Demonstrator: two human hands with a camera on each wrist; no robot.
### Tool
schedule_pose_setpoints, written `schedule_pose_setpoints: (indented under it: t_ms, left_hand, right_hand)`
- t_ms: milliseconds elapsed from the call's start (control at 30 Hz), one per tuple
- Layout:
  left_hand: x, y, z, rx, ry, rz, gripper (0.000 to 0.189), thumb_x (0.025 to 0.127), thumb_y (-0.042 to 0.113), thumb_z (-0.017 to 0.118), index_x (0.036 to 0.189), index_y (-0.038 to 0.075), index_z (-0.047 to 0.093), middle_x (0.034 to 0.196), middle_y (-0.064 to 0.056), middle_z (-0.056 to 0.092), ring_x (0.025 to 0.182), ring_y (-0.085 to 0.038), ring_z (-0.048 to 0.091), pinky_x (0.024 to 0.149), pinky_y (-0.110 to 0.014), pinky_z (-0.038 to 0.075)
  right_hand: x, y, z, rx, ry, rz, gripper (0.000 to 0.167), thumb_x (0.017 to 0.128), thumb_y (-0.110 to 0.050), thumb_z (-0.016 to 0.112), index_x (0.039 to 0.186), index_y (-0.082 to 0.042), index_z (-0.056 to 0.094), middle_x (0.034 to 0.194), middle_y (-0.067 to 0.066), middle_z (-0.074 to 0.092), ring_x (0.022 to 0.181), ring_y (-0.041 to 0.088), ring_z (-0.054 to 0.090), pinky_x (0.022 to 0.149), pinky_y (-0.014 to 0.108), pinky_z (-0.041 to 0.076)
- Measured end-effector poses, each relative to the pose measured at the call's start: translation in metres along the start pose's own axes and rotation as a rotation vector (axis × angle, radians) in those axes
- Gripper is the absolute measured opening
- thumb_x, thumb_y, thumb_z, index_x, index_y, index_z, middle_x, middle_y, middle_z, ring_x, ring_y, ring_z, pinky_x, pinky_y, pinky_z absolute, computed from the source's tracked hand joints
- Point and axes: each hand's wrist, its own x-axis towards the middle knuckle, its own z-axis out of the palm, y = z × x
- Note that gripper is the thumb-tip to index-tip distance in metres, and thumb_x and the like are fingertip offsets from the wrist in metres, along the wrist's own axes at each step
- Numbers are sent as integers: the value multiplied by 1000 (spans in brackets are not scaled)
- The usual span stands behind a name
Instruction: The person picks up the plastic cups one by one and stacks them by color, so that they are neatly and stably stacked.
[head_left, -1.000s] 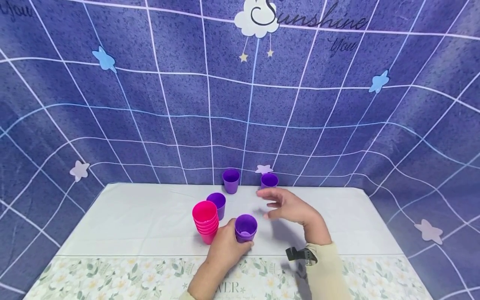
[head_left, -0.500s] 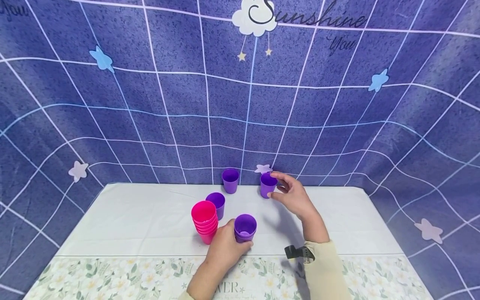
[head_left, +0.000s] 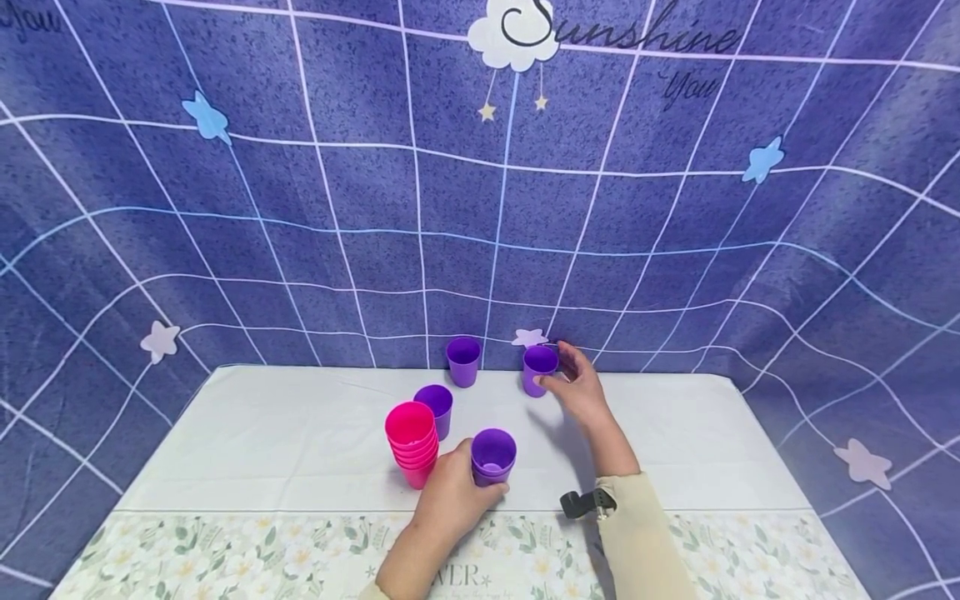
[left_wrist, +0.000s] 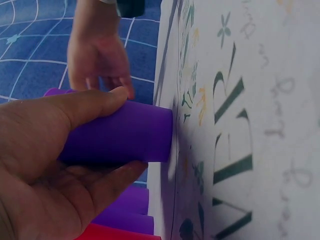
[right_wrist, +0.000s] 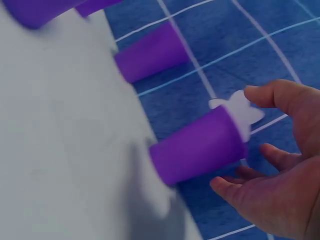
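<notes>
My left hand [head_left: 448, 493] grips a purple cup [head_left: 492, 457] near the middle of the table, with a second rim showing that suggests nested cups. In the left wrist view, thumb and fingers curl round the purple cup [left_wrist: 117, 132], which stands upright on the table. My right hand [head_left: 585, 393] reaches round another upright purple cup [head_left: 534, 382] at the back right. From the right wrist, the fingers look spread and relaxed beside the rim of that cup [right_wrist: 197, 147], with a gap visible between them and it.
Left of my left hand stands a stack of several pink cups [head_left: 411, 446]. Just behind it is a purple cup [head_left: 438, 408], and another purple cup [head_left: 462, 362] stands near the table's back edge. A blue patterned curtain [head_left: 375, 208] hangs behind the white table [head_left: 262, 450].
My right hand has moved away from me, from in front of the back right cup to around its right side. The left hand keeps its hold, and the cups stay in place.
</notes>
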Motion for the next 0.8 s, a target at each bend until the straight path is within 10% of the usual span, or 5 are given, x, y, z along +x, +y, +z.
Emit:
schedule_pose_setpoints:
  t_ms: [400, 633, 800]
  left_hand:
    - [1, 4, -1, -8, -14, -10, 60, 73, 19, 96, 122, 1, 67, 111, -15, 78, 110, -33, 76, 101, -52, 60]
    - [1, 4, -2, -18, -19, -17, 59, 73, 19, 96, 122, 2, 67, 112, -15, 78, 111, -33, 76, 102, -52, 59]
    - [-1, 3, -3, -18, -16, -15, 56, 73, 19, 96, 119, 2, 68, 109, -14, 79, 108, -32, 76, 100, -52, 60]
  right_hand:
    - [5, 20, 11, -14, 36, 91, 86, 88, -2, 77, 162, 0, 33, 161, 26, 44, 150, 42, 46, 125, 50, 43]
    - [4, 15, 15, -6, 76, 63, 69, 91, 2, 73, 152, 9, 41, 149, 33, 51, 140, 46, 54, 94, 10, 52]
    - [2, 13, 18, 0, 98, 66, 66, 91, 0, 75, 148, 9, 44, 143, 32, 56, 132, 42, 57, 87, 6, 47]
